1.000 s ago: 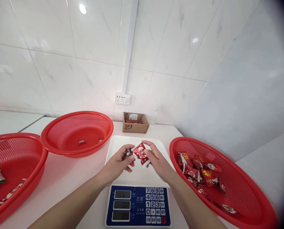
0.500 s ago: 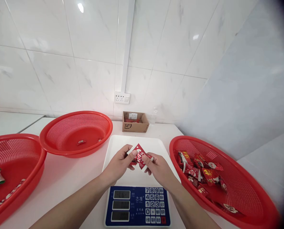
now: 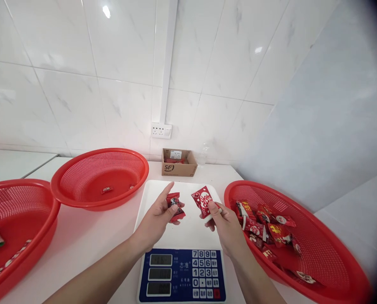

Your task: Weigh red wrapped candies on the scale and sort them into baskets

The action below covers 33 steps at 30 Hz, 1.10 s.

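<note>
Above the white pan of a digital scale (image 3: 188,236), my left hand (image 3: 158,217) pinches a small dark-and-red wrapped candy (image 3: 175,206). My right hand (image 3: 223,221) grips a flat red snack packet with white lettering (image 3: 202,199) by its lower end, holding it upright. The two hands are a short way apart over the pan. The blue keypad panel of the scale (image 3: 182,274) faces me, its displays lit.
A red mesh basket (image 3: 302,270) at the right holds several red packets. Another red basket (image 3: 99,177) behind left holds two small pieces. A third red basket (image 3: 20,228) sits at far left. A small cardboard box (image 3: 178,163) stands by the tiled wall, under a socket (image 3: 161,130).
Both hands held the red packet together; now they have drawn apart. The right hand carries the packet to the right and the left keeps the small candy.
</note>
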### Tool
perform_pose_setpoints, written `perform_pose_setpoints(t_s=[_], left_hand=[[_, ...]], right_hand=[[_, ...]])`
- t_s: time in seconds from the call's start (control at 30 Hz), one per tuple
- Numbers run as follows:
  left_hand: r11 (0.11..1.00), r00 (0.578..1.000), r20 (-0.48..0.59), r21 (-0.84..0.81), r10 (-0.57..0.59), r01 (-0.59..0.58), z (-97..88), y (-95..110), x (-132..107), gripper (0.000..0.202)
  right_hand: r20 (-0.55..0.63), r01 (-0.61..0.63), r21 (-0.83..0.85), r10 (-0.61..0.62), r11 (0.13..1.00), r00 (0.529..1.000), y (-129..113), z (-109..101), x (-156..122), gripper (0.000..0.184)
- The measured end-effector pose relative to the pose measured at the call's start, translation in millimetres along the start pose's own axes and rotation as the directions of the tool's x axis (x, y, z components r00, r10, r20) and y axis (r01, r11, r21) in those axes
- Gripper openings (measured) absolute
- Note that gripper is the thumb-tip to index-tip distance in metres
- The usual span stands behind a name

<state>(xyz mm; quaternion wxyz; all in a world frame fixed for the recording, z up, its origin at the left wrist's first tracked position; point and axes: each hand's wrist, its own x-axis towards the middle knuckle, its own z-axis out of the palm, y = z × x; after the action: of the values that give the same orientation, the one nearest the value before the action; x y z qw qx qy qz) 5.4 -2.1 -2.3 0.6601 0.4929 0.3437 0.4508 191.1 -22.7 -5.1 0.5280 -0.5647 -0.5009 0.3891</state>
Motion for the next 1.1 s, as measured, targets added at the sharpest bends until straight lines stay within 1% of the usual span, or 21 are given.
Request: perform_pose_setpoints(t_s=[0.17,0.3,0.37,0.43,0.5,0.57,0.7,0.77,0.83,0.9,0.97,1.03,1.1], left_hand=[[1.0,1.0,0.016,-0.02,-0.013,0.013,4.4,3,-5,0.08],[0.999,0.999,0.022,-0.033,-0.04,0.041,8.4,4,-9,0.081],[0.998,0.999,0.027,-0.036,-0.046,0.047,10.0,4,-10,0.071],[0.998,0.999,0.034,-0.044,-0.035,0.036,11.9,3,-10,0.054],[0.999,0.999,0.043,-0.05,-0.009,0.012,14.6,1,-12,0.039],[0.998,0.999,0.047,-0.062,0.012,-0.009,17.5,0,-14,0.031],[0.997,0.997,0.073,-0.079,0.019,-0.013,20.0,0,-17,0.027],[0.999,0.997,0.077,-0.019,0.03,-0.028,18.0,2,-16,0.025],[0.996,0.998,0.043,0.082,0.044,-0.048,14.4,4,-13,0.027],[0.988,0.999,0.002,0.146,0.048,-0.048,10.6,6,-10,0.028],[0.991,1.0,-0.014,0.134,0.022,-0.02,7.8,7,-8,0.027],[0.998,1.0,-0.003,0.067,-0.021,0.021,6.6,8,-7,0.029],[0.999,0.999,0.003,0.018,-0.034,0.034,6.9,7,-8,0.031]], right_hand=[[-0.003,-0.025,0.064,0.025,0.998,1.0,1,5,-5,0.048],[0.052,-0.013,0.072,0.009,0.997,0.999,-2,11,-12,0.045],[0.107,-0.016,0.066,0.009,0.998,0.994,-4,16,-16,0.043],[0.142,-0.014,0.074,0.004,0.997,0.99,-4,20,-19,0.041],[0.141,-0.011,0.095,-0.002,0.995,0.99,-3,24,-20,0.04],[0.124,-0.012,0.121,-0.003,0.993,0.992,-1,27,-21,0.037],[0.118,-0.028,0.141,0.012,0.99,0.993,0,25,-20,0.034],[0.121,-0.031,0.127,0.015,0.991,0.993,-1,23,-20,0.033],[0.117,-0.034,0.123,0.019,0.992,0.993,-3,21,-21,0.033],[0.105,-0.046,0.132,0.032,0.99,0.994,-5,20,-22,0.032],[0.091,-0.056,0.145,0.043,0.988,0.995,-6,20,-23,0.032],[0.089,-0.058,0.155,0.044,0.986,0.995,-7,20,-23,0.031],[0.097,-0.061,0.171,0.045,0.983,0.994,-7,21,-23,0.031]])
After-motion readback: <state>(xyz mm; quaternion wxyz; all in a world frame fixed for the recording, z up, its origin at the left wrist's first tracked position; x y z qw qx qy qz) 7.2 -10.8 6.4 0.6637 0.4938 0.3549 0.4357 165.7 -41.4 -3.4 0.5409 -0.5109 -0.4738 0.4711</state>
